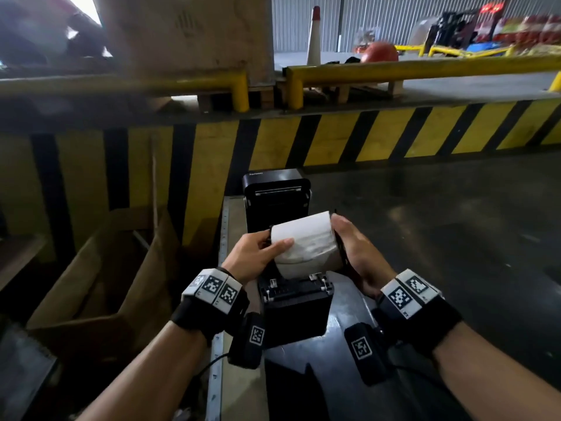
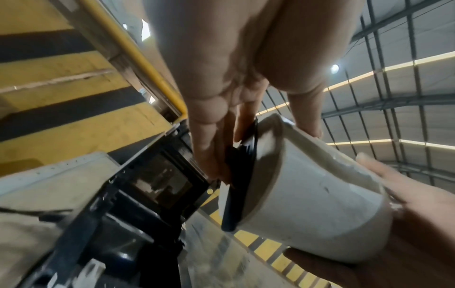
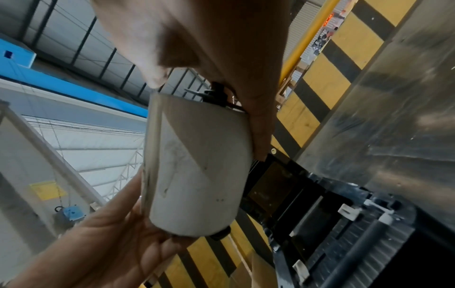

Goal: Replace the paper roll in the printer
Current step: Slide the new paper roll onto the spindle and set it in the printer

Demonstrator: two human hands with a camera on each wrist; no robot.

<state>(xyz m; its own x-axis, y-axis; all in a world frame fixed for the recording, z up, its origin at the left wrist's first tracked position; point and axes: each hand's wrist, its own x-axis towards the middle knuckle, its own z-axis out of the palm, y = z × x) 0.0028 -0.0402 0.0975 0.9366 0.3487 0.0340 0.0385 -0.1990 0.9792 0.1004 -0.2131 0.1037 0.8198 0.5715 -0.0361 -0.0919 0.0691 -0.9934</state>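
Observation:
The white paper roll (image 1: 303, 241) hangs just above the open black printer (image 1: 294, 311), whose lid (image 1: 274, 196) stands raised behind it. My left hand (image 1: 267, 247) grips the roll's left end, thumb lying across the paper. My right hand (image 1: 349, 238) grips the right end, against a black flange (image 1: 341, 253). In the left wrist view my fingers (image 2: 211, 136) press a black flange (image 2: 242, 175) on the roll (image 2: 307, 194). The right wrist view shows the roll (image 3: 197, 165) held between my right hand (image 3: 221, 58) and left hand (image 3: 110, 243), with the printer bay (image 3: 344, 224) below.
The printer sits on a narrow metal surface (image 1: 349, 311). An open cardboard box (image 1: 91, 275) stands to the left. A yellow-and-black striped barrier (image 1: 379, 135) with yellow rails (image 1: 425, 68) runs behind, and a traffic cone (image 1: 314, 38) stands beyond it.

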